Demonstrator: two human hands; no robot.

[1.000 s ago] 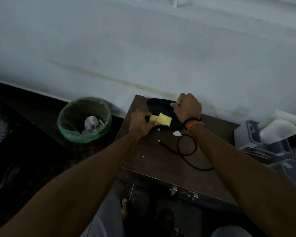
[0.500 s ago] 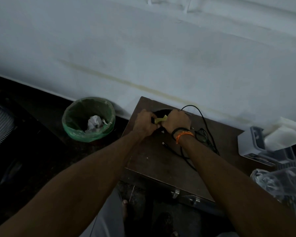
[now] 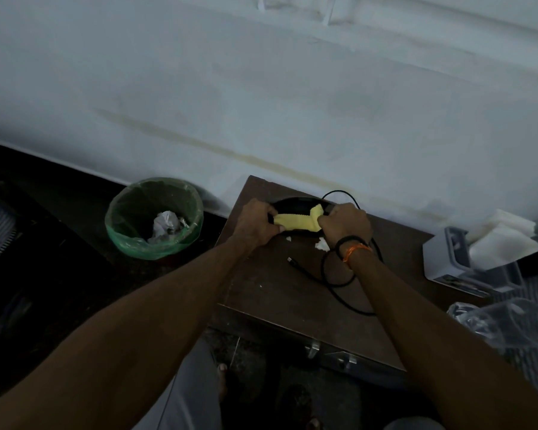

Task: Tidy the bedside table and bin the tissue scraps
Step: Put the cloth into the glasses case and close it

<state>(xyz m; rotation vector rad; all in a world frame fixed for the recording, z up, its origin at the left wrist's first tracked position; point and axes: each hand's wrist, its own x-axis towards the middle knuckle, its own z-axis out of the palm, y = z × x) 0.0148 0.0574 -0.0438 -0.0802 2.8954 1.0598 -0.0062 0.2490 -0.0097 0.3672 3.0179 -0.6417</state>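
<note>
Left hand (image 3: 255,225) and right hand (image 3: 343,226) each pinch an end of the yellow cloth (image 3: 298,221), fingers curled. Risk: cloth drags tissue scraps (image 3: 322,244) off the counter (image 3: 277,293), missing the bin (image 3: 153,218).

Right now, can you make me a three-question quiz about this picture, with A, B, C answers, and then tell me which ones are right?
1. Where is the bin?
A. On the floor left of the bedside table
B. On top of the table
C. Behind the white box

2. What colour is the cloth?
A. Red
B. Yellow
C. Blue

3. What are the hands doing?
A. Both hang empty
B. Only one holds the cloth
C. The left hand and right hand each grip an end of the cloth

Answers:
1. A, the green-lined bin stands on the dark floor by the table's left side.
2. B, the cloth is plainly yellow between the hands.
3. C, fingers of both hands curl round the cloth ends, above the tissue scraps and black cable.
</note>
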